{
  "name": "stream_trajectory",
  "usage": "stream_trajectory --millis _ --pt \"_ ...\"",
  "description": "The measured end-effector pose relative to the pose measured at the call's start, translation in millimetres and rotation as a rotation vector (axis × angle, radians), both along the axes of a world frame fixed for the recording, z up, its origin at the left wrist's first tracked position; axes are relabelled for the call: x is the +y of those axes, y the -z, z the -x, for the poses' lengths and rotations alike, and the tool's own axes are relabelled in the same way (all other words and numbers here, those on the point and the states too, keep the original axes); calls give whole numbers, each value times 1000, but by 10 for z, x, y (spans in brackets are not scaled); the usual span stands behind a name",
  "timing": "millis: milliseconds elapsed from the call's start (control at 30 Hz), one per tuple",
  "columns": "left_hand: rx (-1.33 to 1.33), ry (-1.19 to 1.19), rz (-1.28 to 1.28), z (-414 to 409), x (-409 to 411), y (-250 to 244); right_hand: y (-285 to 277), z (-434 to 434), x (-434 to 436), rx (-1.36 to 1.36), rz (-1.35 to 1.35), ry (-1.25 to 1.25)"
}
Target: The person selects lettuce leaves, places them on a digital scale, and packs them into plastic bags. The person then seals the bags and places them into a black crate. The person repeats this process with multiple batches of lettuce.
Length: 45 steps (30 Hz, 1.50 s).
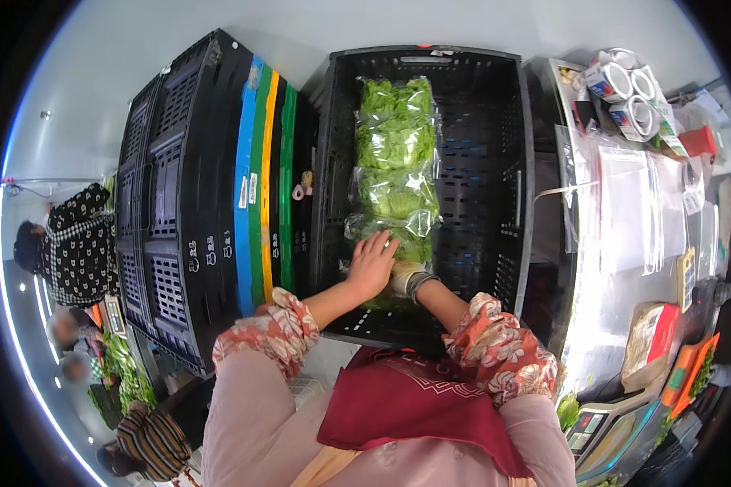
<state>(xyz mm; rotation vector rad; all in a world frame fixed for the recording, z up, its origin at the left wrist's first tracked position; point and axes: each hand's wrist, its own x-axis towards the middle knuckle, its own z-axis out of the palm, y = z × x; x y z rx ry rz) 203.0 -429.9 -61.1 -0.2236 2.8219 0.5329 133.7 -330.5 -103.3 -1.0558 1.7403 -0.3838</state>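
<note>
Clear plastic bags of green leafy lettuce (399,146) lie in one column along the left side of a black plastic crate (527,182). My left hand (373,263), bare and with its fingers spread, rests on the bag nearest me. Beside it, touching the same bag, is my right hand (409,279), in a pale glove with a grey cuff; its fingers are largely hidden, so I cannot tell whether they grip. Floral sleeve covers wrap both forearms.
Stacked black crates (176,182) with blue, green and yellow ones stand left. Right is a metal table (597,329) with plastic bags (633,201), tape rolls (633,115) and a weighing scale (609,426). Other people (79,249) are at far left.
</note>
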Motion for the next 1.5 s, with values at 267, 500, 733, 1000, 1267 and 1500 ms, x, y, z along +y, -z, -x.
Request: stream_trajectory --millis 267,500,733,1000,1267,1500 --pt "111 101 186 -26 -30 484 -646 224 586 203 419 318" --pt "373 190 -348 169 563 -73 -1576 -109 1587 72 624 814" --pt "404 516 -727 806 2142 -1058 -1884 -1090 2825 119 608 1350" --pt "341 1186 -572 311 4005 -924 -1884 -2617 4102 288 505 1889" --pt "398 1280 -97 442 4524 -324 -1646 -4456 5243 1361 -455 2010" --pt "665 872 -239 718 4252 -699 -1426 -5426 5919 731 -972 2920"
